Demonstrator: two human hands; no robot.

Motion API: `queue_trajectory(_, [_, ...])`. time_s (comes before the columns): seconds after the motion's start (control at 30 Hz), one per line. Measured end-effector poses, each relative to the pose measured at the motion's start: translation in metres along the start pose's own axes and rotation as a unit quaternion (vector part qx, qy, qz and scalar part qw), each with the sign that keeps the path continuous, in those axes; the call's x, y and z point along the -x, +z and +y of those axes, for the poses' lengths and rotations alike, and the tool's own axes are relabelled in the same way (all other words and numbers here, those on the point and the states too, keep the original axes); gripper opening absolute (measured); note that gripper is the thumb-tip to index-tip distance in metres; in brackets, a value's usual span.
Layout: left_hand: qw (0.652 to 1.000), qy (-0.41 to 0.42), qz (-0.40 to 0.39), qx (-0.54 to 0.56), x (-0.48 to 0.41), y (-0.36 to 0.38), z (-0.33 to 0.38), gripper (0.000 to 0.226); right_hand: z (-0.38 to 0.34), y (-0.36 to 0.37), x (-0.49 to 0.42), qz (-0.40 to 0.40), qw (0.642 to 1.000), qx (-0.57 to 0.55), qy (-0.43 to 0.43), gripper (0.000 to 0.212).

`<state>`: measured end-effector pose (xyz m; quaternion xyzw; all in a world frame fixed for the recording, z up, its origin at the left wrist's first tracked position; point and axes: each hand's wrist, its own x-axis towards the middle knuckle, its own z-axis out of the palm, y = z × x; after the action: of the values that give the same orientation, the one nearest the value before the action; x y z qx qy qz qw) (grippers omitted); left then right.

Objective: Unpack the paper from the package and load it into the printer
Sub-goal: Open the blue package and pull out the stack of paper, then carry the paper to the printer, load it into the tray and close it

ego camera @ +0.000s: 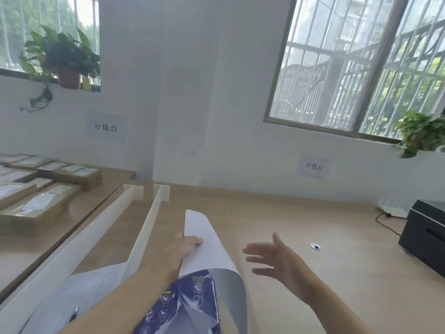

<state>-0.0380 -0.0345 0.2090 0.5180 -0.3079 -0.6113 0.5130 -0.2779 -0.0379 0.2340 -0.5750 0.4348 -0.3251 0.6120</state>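
My left hand (185, 244) grips a stack of white paper (204, 239) by its left edge, holding it tilted above the wooden desk (301, 218). The stack's lower end sits inside a torn blue-and-silver wrapper (192, 307) that hangs open below my forearm. My right hand (272, 256) hovers to the right of the paper, fingers spread, holding nothing and apart from the stack. A black printer (426, 237) stands at the desk's right edge, well away from both hands.
White dividers (147, 227) form a tray on the left. Cardboard parcels (36, 189) are stacked on the far-left table. A printed sheet with a pen (73, 317) lies at lower left. A cable grommet (315, 246) and power strip (392, 210) sit near the printer.
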Motion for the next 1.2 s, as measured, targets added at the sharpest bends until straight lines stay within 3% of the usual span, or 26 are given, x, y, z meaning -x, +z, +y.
queue_trajectory(0.07, [0.999, 0.038, -0.02, -0.028, 0.004, 0.022, 0.014, 0.025, 0.022, -0.02, -0.005, 0.086, 0.993, -0.054, 0.057, 0.051])
queue_trajectory(0.17, [0.992, 0.089, -0.078, -0.036, 0.015, 0.058, 0.028, 0.049, 0.053, -0.031, -0.004, 0.081, 0.973, -0.147, 0.157, 0.062])
queue_trajectory(0.23, [0.985, 0.117, -0.121, -0.042, 0.024, 0.08, 0.032, 0.052, 0.059, -0.036, -0.002, 0.054, 0.962, -0.221, 0.153, 0.061])
queue_trajectory(0.33, [0.971, 0.158, -0.152, -0.092, 0.03, 0.106, 0.031, 0.063, 0.053, -0.064, 0.007, 0.064, 0.945, -0.311, 0.077, 0.052])
queue_trajectory(0.4, [0.964, 0.172, -0.167, -0.115, 0.03, 0.122, 0.024, 0.063, 0.047, -0.093, 0.021, 0.076, 0.957, -0.28, 0.018, 0.052])
queue_trajectory(0.57, [0.938, 0.21, -0.156, -0.228, 0.023, 0.179, -0.009, 0.034, 0.035, -0.178, 0.073, 0.159, 0.964, -0.185, -0.109, 0.05])
queue_trajectory(0.7, [0.937, 0.207, -0.183, -0.214, 0.021, 0.241, -0.04, 0.037, 0.035, -0.234, 0.115, 0.226, 0.951, -0.134, -0.161, 0.043])
queue_trajectory(0.83, [0.929, 0.23, -0.221, -0.186, 0.03, 0.325, -0.073, 0.045, 0.043, -0.299, 0.171, 0.282, 0.938, -0.102, -0.172, 0.083])
queue_trajectory(0.9, [0.921, 0.248, -0.232, -0.189, 0.033, 0.366, -0.09, 0.052, 0.049, -0.33, 0.197, 0.313, 0.927, -0.098, -0.181, 0.089])
queue_trajectory(0.97, [0.918, 0.253, -0.245, -0.183, 0.035, 0.404, -0.107, 0.055, 0.047, -0.349, 0.226, 0.33, 0.92, -0.087, -0.192, 0.07])
queue_trajectory(1.03, [0.92, 0.247, -0.249, -0.175, 0.036, 0.44, -0.121, 0.05, 0.041, -0.368, 0.254, 0.352, 0.916, -0.088, -0.169, 0.023])
queue_trajectory(1.2, [0.924, 0.208, -0.284, -0.15, 0.027, 0.513, -0.15, 0.04, 0.042, -0.422, 0.293, 0.418, 0.893, -0.048, -0.161, 0.031])
